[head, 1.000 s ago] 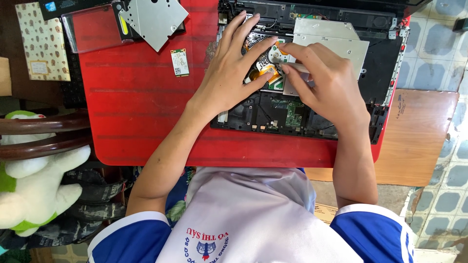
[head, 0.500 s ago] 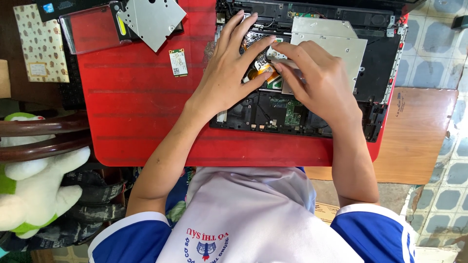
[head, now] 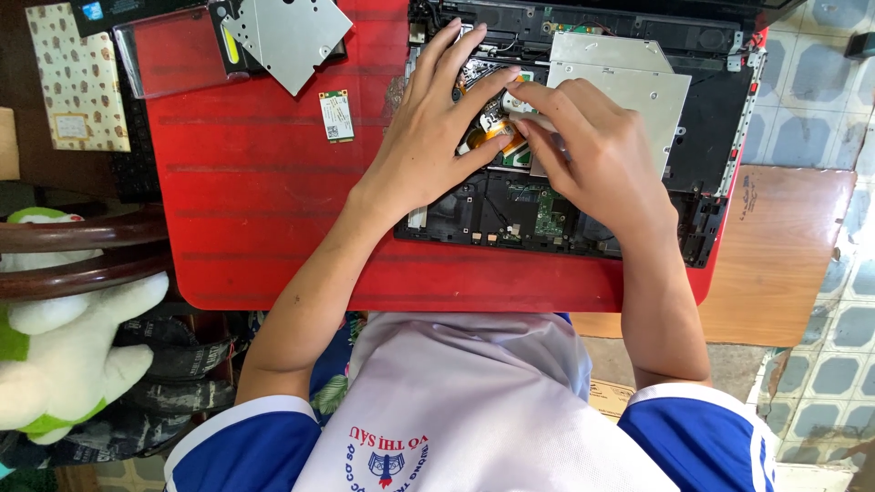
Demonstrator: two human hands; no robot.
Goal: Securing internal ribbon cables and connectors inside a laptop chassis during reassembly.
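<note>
An opened laptop (head: 583,210) lies on the red desk (head: 264,200), its long axis running left to right across the far right part of the top, with its inner boards and parts bared. In the middle of it sits one orange flat cable (head: 488,137), bent and lying roughly front to back between the two hands. The left hand (head: 437,137) lies flat over the laptop with fingers spread wide, its thumb tip pressing beside the cable. The right hand (head: 592,150) has its grip narrow, forefinger and thumb pinched close at the cable's end; whether they truly clamp it cannot be told. One silver drive (head: 629,87) rests in the laptop under the right hand. A second silver drive (head: 287,36) lies tilted at the desk's far left, with one small green card (head: 336,116) just beside it. One plush toy (head: 64,355) sits at the left.
</note>
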